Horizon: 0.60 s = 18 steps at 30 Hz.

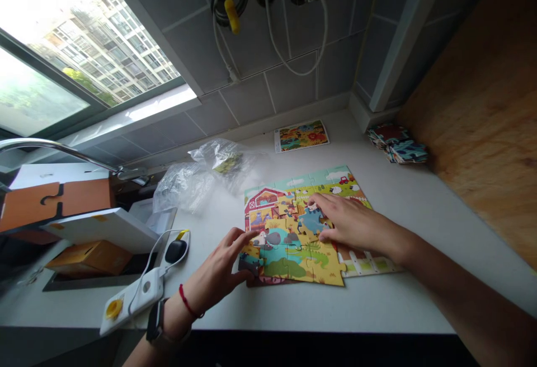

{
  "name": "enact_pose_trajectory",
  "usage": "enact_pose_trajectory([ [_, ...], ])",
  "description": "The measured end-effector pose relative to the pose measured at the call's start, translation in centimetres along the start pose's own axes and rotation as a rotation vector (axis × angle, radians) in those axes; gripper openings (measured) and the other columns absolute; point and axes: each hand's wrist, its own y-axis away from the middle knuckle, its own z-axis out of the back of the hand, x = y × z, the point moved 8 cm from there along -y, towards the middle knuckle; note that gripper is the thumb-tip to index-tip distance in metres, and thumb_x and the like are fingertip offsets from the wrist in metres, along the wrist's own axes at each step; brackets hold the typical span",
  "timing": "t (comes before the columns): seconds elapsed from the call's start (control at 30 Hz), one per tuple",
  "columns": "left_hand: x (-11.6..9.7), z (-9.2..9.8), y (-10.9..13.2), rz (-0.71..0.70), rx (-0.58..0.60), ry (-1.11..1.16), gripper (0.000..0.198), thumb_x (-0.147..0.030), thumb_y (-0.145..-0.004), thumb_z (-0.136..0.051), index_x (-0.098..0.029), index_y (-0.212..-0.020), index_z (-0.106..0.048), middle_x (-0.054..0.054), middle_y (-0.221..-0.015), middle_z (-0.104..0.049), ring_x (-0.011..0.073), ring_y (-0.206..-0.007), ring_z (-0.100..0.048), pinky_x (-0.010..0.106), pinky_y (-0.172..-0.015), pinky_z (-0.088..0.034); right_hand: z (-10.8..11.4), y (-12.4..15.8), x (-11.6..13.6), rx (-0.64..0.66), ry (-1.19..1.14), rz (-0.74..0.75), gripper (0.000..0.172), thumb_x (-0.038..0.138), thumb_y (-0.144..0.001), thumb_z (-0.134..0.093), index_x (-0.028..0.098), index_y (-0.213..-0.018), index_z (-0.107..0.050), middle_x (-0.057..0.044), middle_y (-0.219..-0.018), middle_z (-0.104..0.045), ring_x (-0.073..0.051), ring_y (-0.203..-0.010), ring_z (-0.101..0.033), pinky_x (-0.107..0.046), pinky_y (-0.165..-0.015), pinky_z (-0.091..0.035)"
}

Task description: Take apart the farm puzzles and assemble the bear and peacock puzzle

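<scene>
A partly joined jigsaw puzzle section (289, 255), yellow and teal with a hippo and a green crocodile, overlies a larger farm jigsaw puzzle (335, 179) with a red barn and sheep. At the section's left edge, my left hand (224, 260) has its thumb and fingers around a dark grey-blue piece (250, 263). My right hand (348, 221) comes in from the right, thumb and fingertips on either side of a blue piece (311, 220) at the section's upper edge. Its fingers hide part of the farm picture.
A picture card (304, 136) lies near the wall, with stacked puzzle pieces (397, 144) at back right. Crumpled clear plastic bags (188, 185) sit left of the puzzle. A white power strip (132, 300), cables, boxes (56, 202) and a faucet (62, 146) occupy the left side.
</scene>
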Motion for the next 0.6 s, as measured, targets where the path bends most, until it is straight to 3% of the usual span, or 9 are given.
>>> enact_pose_trajectory([
  [0.13, 0.2, 0.0, -0.1, 0.010, -0.005, 0.023, 0.099, -0.002, -0.078, -0.077, -0.045, -0.157, -0.037, 0.005, -0.138, -0.054, 0.0258, -0.122, -0.065, 0.044, -0.107, -0.058, -0.1, 0.0, -0.1, 0.034, -0.005, 0.006, 0.051, 0.023, -0.081, -0.081, 0.022, -0.129, -0.064, -0.012, -0.134, -0.066, -0.035, -0.126, -0.063, -0.044, -0.104, -0.050],
  [0.27, -0.1, -0.2, -0.6, -0.060, 0.037, 0.001, 0.085, -0.001, -0.077, -0.078, -0.039, -0.148, -0.051, 0.006, -0.135, -0.059, 0.0271, -0.122, -0.064, 0.045, -0.108, -0.057, -0.2, 0.1, 0.2, 0.080, -0.010, 0.019, 0.047, 0.020, -0.078, -0.082, 0.021, -0.124, -0.069, -0.012, -0.128, -0.068, -0.035, -0.121, -0.065, -0.043, -0.100, -0.051],
  [0.4, -0.4, 0.0, -1.1, -0.041, 0.048, -0.040, 0.080, -0.002, -0.072, -0.082, -0.034, -0.141, -0.058, 0.006, -0.128, -0.062, 0.0283, -0.116, -0.065, 0.046, -0.103, -0.058, -0.4, 0.0, 0.1, 0.068, 0.014, 0.027, 0.049, 0.022, -0.078, -0.082, 0.022, -0.125, -0.069, -0.012, -0.128, -0.066, -0.034, -0.119, -0.064, -0.042, -0.097, -0.051],
  [0.6, -0.9, 0.0, -1.2, 0.051, 0.083, -0.035, 0.067, -0.003, -0.070, -0.081, -0.029, -0.129, -0.062, 0.006, -0.124, -0.060, 0.0260, -0.108, -0.066, 0.041, -0.097, -0.059, 0.4, -0.1, -0.3, -0.005, 0.116, -0.020, 0.037, 0.042, -0.082, -0.083, 0.019, -0.108, -0.073, -0.012, -0.114, -0.069, -0.034, -0.106, -0.068, -0.040, -0.085, -0.053],
])
